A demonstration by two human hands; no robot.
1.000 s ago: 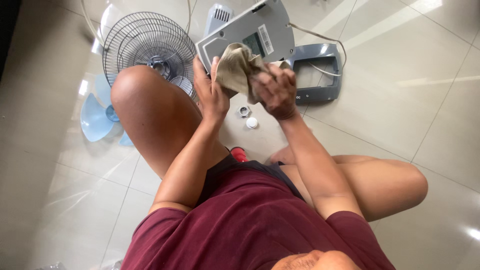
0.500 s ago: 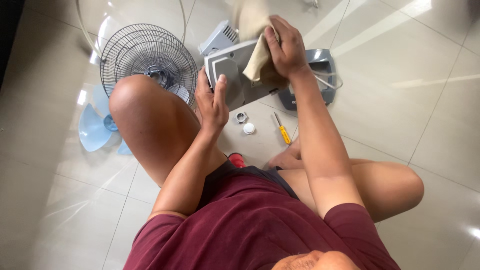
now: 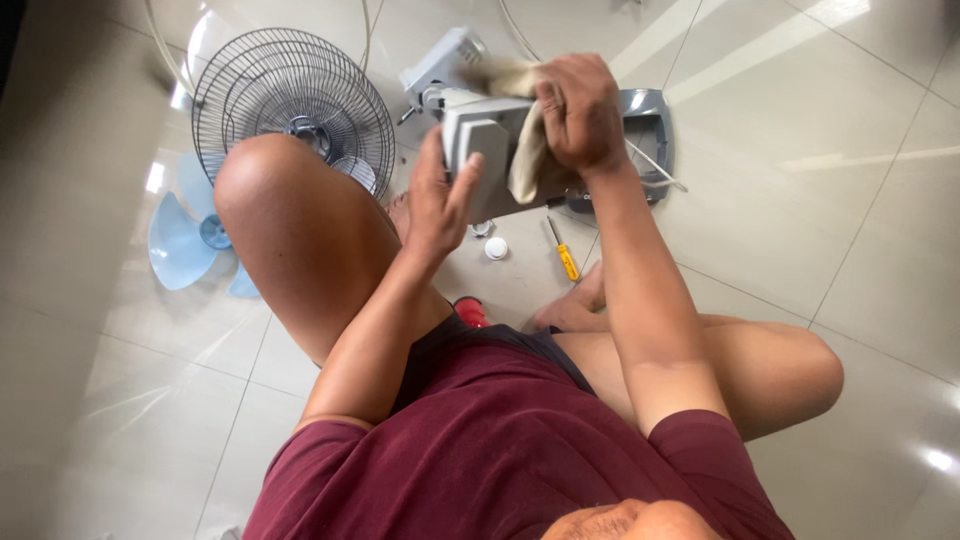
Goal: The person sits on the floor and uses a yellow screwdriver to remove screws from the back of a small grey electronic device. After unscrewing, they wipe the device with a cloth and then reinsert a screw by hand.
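Note:
I sit on a tiled floor with my left knee raised. My left hand [image 3: 437, 203] grips the near edge of a grey plastic fan housing [image 3: 487, 152] held up in front of me. My right hand [image 3: 578, 110] presses a beige cloth [image 3: 525, 150] against the housing's upper right side. The cloth hangs down over the housing's edge.
A wire fan grille [image 3: 290, 95] lies on the floor at the upper left, with a light blue fan blade [image 3: 185, 235] beside it. A grey base part [image 3: 645, 125] sits behind my right arm. A yellow-handled screwdriver [image 3: 565, 255], a small white cap [image 3: 496, 248] and a red object [image 3: 470, 312] lie near my feet.
The housing has been tilted more on edge and lifted slightly. My right hand with the cloth has slid along its upper side; my left hand stays on the lower edge.

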